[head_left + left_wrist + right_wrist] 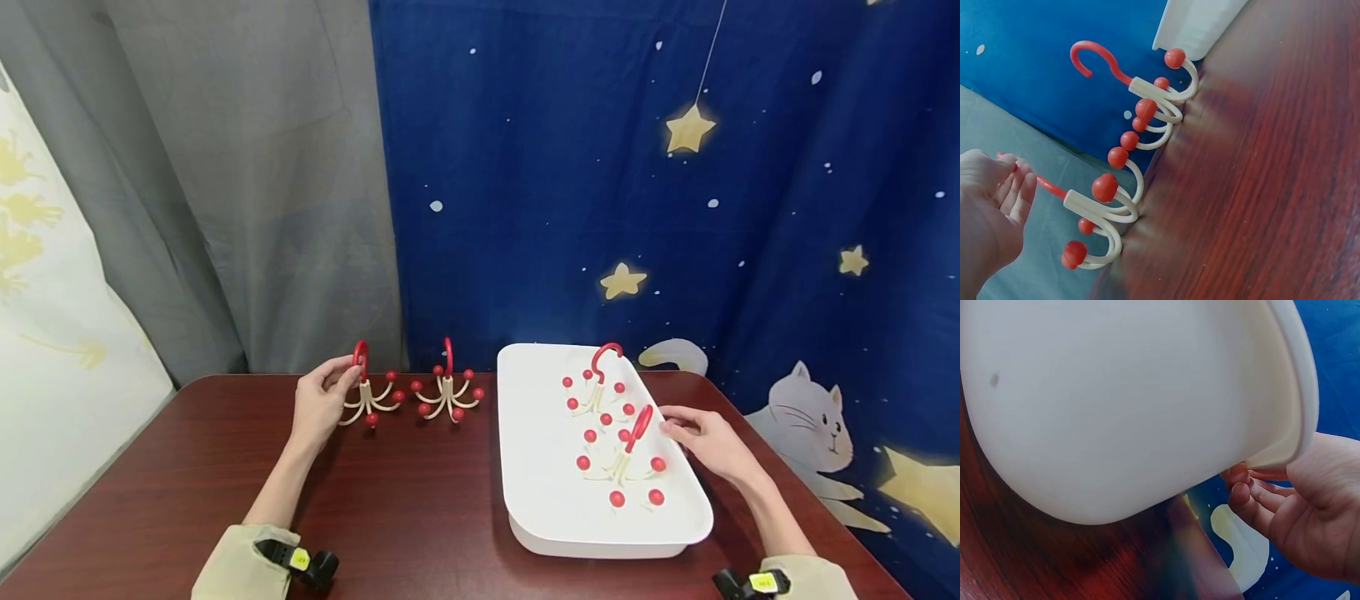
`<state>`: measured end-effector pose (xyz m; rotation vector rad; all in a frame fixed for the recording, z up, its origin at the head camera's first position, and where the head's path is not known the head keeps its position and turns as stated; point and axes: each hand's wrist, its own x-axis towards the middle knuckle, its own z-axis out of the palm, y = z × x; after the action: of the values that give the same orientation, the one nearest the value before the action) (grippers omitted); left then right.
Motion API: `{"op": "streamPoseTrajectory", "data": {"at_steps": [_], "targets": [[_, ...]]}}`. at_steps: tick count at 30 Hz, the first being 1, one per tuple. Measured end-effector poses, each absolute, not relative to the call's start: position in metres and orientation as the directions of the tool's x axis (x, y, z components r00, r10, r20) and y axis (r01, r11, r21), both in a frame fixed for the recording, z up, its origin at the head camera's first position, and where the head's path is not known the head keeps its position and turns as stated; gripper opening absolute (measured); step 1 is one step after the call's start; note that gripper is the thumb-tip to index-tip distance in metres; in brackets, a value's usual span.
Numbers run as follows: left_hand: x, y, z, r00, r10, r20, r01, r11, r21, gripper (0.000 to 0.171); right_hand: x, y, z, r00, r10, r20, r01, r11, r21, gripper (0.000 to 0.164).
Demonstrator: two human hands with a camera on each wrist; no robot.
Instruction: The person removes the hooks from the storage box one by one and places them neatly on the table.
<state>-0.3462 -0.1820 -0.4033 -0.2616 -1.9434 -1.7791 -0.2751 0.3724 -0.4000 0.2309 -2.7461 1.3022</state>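
Observation:
My left hand (321,402) pinches the red top hook of a multi-arm hanger (367,400). Its cream arms curve outward and end in red balls, and its foot stays on the table in the left wrist view. A matching hanger (447,392) stands upright just to the right. At the right side of a white tub (525,492), my right hand (705,437) has its fingertips at the rim. The thumb lies apart from the tub wall in the right wrist view, while the rim partly hides the other fingers. Inside the tub are two more hangers (619,467) (598,392).
The dark red wooden table (420,508) carries everything. Behind it hang a grey curtain (262,183) and a blue curtain (525,167) with stars and a cat. A white printed cloth (60,333) drapes along the left side.

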Motion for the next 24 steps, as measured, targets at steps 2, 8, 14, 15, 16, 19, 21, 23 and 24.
{"op": "streamPoseTrajectory", "data": {"at_steps": [2, 8, 14, 15, 16, 19, 21, 23, 24], "targets": [[-0.3459, -0.1824, -0.4028, -0.865, -0.178, 0.469, 0.449, 0.141, 0.882, 0.027, -0.2751, 0.3725, -0.3999, -0.984, -0.096, 0.152, -0.178, 0.626, -0.759, 0.049], [-0.3460, -0.1834, -0.4032, -0.873, -0.167, 0.459, 0.437, 0.149, 0.887, 0.028, -0.2744, 0.3720, -0.3986, -0.982, -0.106, 0.155, -0.187, 0.619, -0.763, 0.047], [-0.3475, -0.1845, -0.4034, -0.872, -0.179, 0.455, 0.436, 0.138, 0.889, 0.028, -0.2734, 0.3707, -0.3968, -0.982, -0.105, 0.155, -0.186, 0.621, -0.762, 0.046], [-0.3474, -0.1848, -0.4030, -0.872, -0.179, 0.456, 0.435, 0.144, 0.889, 0.028, -0.2733, 0.3706, -0.3967, -0.982, -0.104, 0.155, -0.186, 0.622, -0.761, 0.046], [-0.3474, -0.1850, -0.4028, -0.873, -0.183, 0.452, 0.431, 0.145, 0.891, 0.028, -0.2733, 0.3706, -0.3966, -0.983, -0.103, 0.153, -0.183, 0.622, -0.762, 0.046], [-0.3469, -0.1861, -0.4015, -0.876, -0.195, 0.441, 0.414, 0.165, 0.895, 0.029, -0.2732, 0.3707, -0.3965, -0.983, -0.102, 0.151, -0.182, 0.621, -0.763, 0.046], [-0.3467, -0.1875, -0.4007, -0.882, -0.197, 0.428, 0.396, 0.181, 0.900, 0.031, -0.2733, 0.3709, -0.3965, -0.983, -0.102, 0.150, -0.181, 0.619, -0.764, 0.046], [-0.3465, -0.1893, -0.3999, -0.887, -0.201, 0.415, 0.379, 0.194, 0.905, 0.032, -0.2729, 0.3706, -0.3962, -0.984, -0.101, 0.147, -0.178, 0.620, -0.764, 0.047], [-0.3464, -0.1901, -0.3994, -0.890, -0.203, 0.409, 0.372, 0.197, 0.907, 0.032, -0.2728, 0.3704, -0.3960, -0.984, -0.100, 0.146, -0.177, 0.620, -0.764, 0.047]]}}
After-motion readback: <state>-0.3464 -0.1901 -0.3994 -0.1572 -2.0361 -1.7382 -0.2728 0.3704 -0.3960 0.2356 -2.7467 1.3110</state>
